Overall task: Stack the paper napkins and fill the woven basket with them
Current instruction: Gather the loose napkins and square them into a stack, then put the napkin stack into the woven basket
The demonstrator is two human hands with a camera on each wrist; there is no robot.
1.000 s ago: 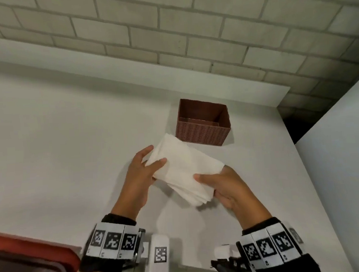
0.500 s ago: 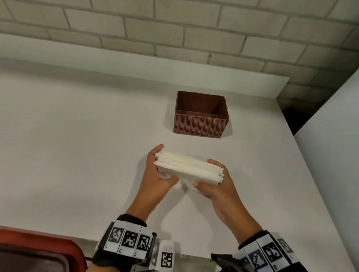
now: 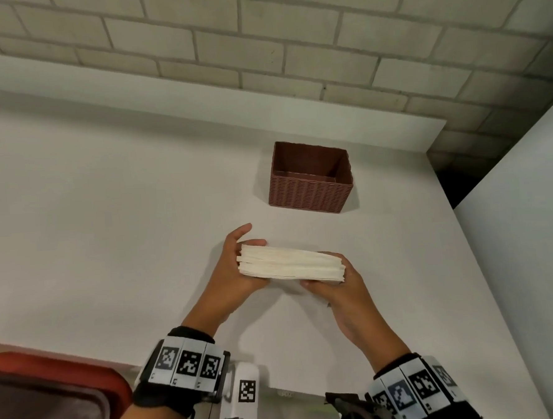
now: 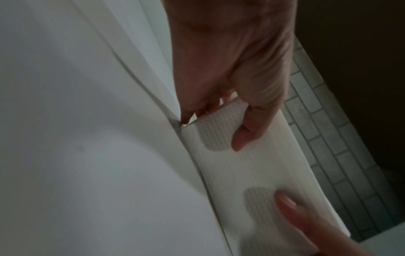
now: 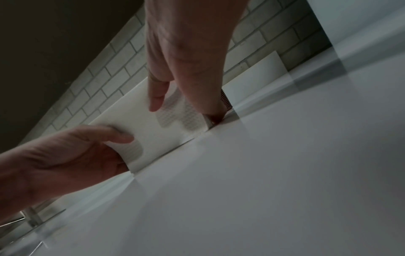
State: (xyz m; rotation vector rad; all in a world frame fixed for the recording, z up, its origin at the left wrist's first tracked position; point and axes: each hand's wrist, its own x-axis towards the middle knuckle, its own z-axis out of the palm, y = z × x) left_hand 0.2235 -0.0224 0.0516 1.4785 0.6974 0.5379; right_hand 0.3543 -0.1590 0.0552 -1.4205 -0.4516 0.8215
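A thick stack of white paper napkins (image 3: pixel 290 265) stands on its long edge on the white table (image 3: pixel 107 219), a little in front of the brown woven basket (image 3: pixel 311 191). My left hand (image 3: pixel 232 268) grips the stack's left end, thumb on the near face. My right hand (image 3: pixel 335 286) grips the right end the same way. In the left wrist view the left hand (image 4: pixel 230 69) lays its thumb on the napkins (image 4: pixel 241 166). The right wrist view shows the right hand (image 5: pixel 186 52) pinching the napkins (image 5: pixel 151 128), whose lower edge meets the table. Nothing shows inside the basket.
The table ends at a brick wall (image 3: pixel 259 48) behind the basket. A white panel (image 3: pixel 529 242) rises along the right side. A red tray (image 3: pixel 52 378) sits at the lower left, below the table's front edge.
The stack, first held tilted with its broad face up, has been turned onto its edge and squared. Both hands have brought it down onto the table.
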